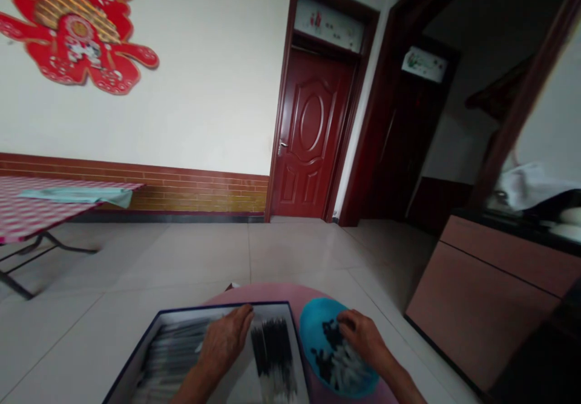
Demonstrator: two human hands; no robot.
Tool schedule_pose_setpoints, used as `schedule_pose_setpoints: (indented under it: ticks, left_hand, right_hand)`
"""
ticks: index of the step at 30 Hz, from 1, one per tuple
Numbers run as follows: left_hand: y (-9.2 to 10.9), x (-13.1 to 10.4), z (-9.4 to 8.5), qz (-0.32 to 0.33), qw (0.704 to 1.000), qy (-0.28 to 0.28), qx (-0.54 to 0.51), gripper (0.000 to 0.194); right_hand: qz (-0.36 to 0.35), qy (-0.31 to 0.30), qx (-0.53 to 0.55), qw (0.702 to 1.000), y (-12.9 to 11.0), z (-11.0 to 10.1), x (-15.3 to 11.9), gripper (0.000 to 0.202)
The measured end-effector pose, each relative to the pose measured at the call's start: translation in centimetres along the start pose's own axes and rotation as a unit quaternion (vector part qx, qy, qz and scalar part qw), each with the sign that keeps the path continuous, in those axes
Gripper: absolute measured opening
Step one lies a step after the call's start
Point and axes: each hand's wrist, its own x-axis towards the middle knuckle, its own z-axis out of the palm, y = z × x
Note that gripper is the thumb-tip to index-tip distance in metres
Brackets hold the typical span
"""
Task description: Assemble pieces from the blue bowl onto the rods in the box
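Your left hand (227, 334) is over the box (240, 374), fingers close together and curled; you cannot tell from this view whether they grip anything. Your right hand (363, 334) reaches over the blue bowl (313, 316), thumb and fingertips drawn narrow beside the small black pieces (333, 333); whether one is pinched there is too blurred to tell.

The black sticks (272, 346) lie in the box between your two hands, just right of your left one, and the grey sticks (175, 349) lie to its left. The bowl also holds whitish pieces (347, 368), below your right fingertips. Box and bowl stand side by side on the pink counter (267, 292).
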Motion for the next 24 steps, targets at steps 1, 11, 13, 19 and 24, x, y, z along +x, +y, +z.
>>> schedule_pose_setpoints:
  ticks: [1, 11, 13, 19, 24]
  left_hand:
    - [-0.1, 0.0, -0.1, -0.005, 1.000, -0.002, 0.004, 0.027]
    - [-0.7, 0.0, -0.9, -0.067, 0.996, -0.033, 0.052, 0.028]
    - [-0.7, -0.1, -1.0, -0.066, 0.996, -0.030, 0.049, 0.026]
    - [-0.5, -0.3, -1.5, -0.067, 0.997, -0.018, 0.031, 0.025]
    - [-0.3, -0.2, -2.2, -0.087, 0.996, -0.021, 0.014, 0.024]
  right_hand:
    - [-0.002, -0.006, 0.002, 1.000, -0.1, 0.1, -0.2, 0.021]
    - [-0.113, -0.076, 0.005, 0.991, -10.9, 5.6, 0.2, 0.021]
    - [-0.116, -0.095, -0.024, 0.988, -12.9, 7.5, 0.5, 0.025]
    - [-0.055, -0.175, -0.143, 0.972, -16.9, 12.3, 0.7, 0.032]
    - [-0.020, -0.190, -0.168, 0.967, -17.3, 13.7, 0.9, 0.035]
